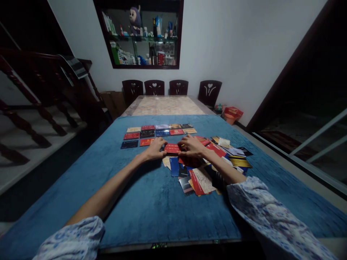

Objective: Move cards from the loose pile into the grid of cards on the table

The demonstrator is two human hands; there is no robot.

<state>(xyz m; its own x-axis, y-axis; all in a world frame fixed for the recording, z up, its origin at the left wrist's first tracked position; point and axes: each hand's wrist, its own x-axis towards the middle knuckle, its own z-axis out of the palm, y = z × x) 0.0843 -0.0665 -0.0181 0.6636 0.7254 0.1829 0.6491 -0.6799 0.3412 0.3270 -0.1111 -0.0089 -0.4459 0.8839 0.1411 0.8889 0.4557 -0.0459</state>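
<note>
A red card point(171, 148) lies on the blue cloth point(151, 202) between my two hands. My left hand point(155, 148) grips its left end, fingers curled. My right hand point(192, 145) pinches its right end. Beyond them, cards sit in neat rows point(159, 133), red, dark and pale ones side by side. Under and right of my right forearm spreads a loose heap of cards point(208, 169), several overlapping.
The blue cloth covers the near part of a long table; bare marble top point(165, 105) shows beyond. Several dark chairs point(154, 87) stand at the far end. A wooden stair rail point(40, 79) runs at left. A wall cabinet point(141, 34) holds bottles and a plush toy.
</note>
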